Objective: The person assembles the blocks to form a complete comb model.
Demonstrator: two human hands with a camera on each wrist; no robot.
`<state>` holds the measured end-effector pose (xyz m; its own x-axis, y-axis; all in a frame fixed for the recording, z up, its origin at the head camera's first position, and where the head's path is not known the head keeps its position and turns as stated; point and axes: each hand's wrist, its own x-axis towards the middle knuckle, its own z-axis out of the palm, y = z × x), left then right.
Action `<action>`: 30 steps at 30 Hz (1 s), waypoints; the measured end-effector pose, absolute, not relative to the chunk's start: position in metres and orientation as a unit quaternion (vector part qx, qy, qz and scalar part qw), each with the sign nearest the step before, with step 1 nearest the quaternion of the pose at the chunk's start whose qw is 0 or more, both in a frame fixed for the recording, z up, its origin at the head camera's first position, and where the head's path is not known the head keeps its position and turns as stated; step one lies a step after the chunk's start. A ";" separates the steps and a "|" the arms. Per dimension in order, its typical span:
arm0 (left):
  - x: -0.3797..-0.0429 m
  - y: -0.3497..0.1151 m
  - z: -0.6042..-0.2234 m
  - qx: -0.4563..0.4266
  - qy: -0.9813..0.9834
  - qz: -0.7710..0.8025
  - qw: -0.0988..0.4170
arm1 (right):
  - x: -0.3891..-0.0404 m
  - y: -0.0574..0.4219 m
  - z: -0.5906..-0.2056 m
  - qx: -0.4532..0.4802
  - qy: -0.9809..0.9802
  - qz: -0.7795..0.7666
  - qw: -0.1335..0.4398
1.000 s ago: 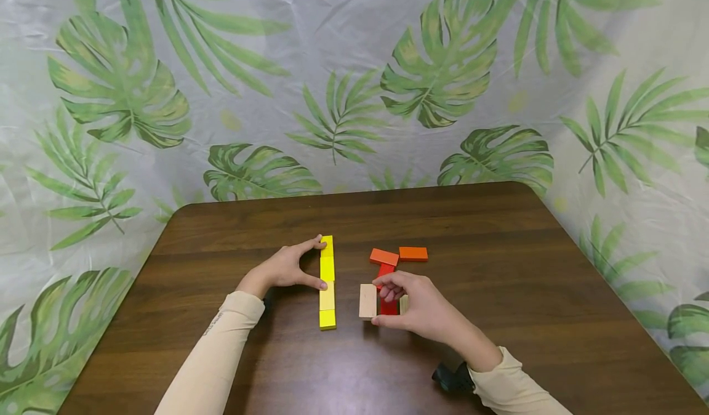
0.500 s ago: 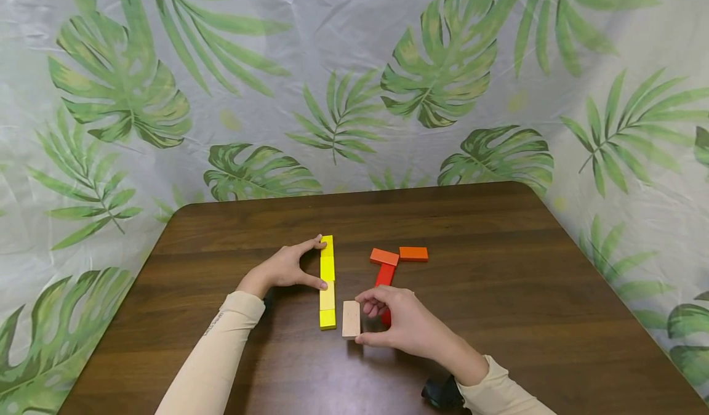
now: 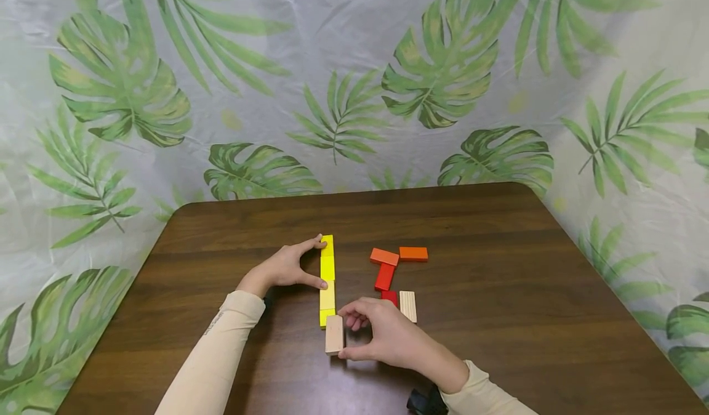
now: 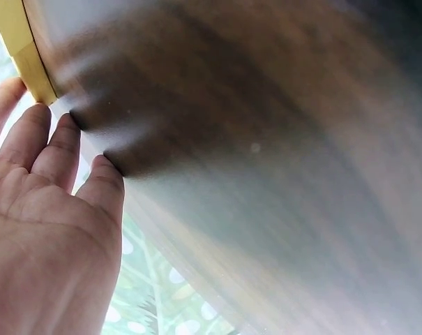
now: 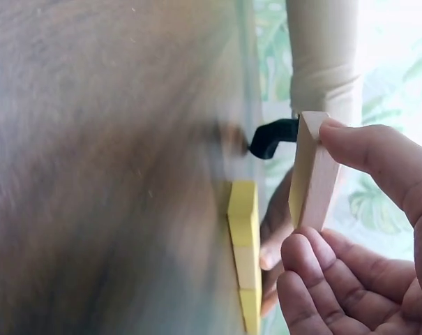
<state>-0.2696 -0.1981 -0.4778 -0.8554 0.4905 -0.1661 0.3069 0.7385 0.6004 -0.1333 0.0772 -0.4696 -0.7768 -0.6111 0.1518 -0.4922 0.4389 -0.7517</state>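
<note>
In the head view, my right hand [image 3: 388,335] pinches a plain wooden block [image 3: 335,334] at its two ends, between thumb and fingers. From above, the block overlaps the near end of a straight row of yellow blocks [image 3: 327,267]. The right wrist view shows that same wooden block [image 5: 315,174] raised off the table and apart from the row. My left hand [image 3: 285,267] lies along the row's left side, thumb and index finger spread and touching it. In the left wrist view, the fingers of the left hand [image 4: 43,230] reach out to the row's end block [image 4: 35,73].
Right of the row lie two orange blocks [image 3: 413,254], a red block [image 3: 384,276], a darker red block [image 3: 390,297] partly behind my right hand, and a striped pale block [image 3: 408,306]. They share a brown wooden table [image 3: 498,267] backed by a leaf-patterned curtain [image 3: 354,95].
My right hand has carried the wooden block left and nearer to me, up to the row's near end. The striped block and red blocks are more uncovered. My left hand stays put.
</note>
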 end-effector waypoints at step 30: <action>-0.270 -0.198 -0.479 0.215 0.918 0.288 0.164 | -0.130 0.064 -0.480 -0.325 0.857 -0.387 0.104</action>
<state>-0.2698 -0.1983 -0.4792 -0.8533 0.4903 -0.1775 0.3010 0.7412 0.6001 -0.1302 0.0636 -0.4796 -0.7666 -0.6380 0.0727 -0.4764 0.4892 -0.7305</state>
